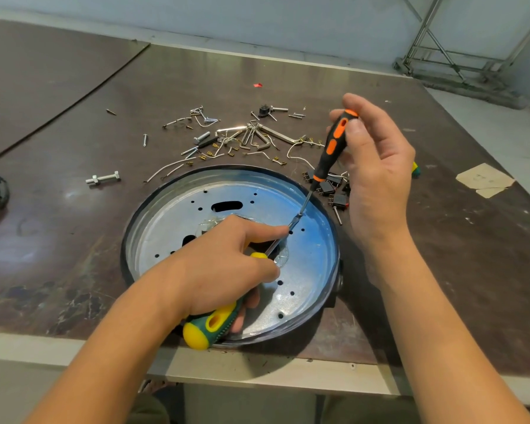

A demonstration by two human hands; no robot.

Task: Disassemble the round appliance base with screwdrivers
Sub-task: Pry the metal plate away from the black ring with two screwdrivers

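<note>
Left grip and right grip hold screwdrivers against the round base

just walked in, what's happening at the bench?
A person is working on the round appliance base with two screwdrivers. The left hand grips a green-and-yellow screwdriver, index finger stretched along its shaft; the right hand holds a black-and-orange screwdriver near its top. Both tips appear to meet at one spot. Loose screws, hex keys, wires and switches lie on the table beyond.
</note>
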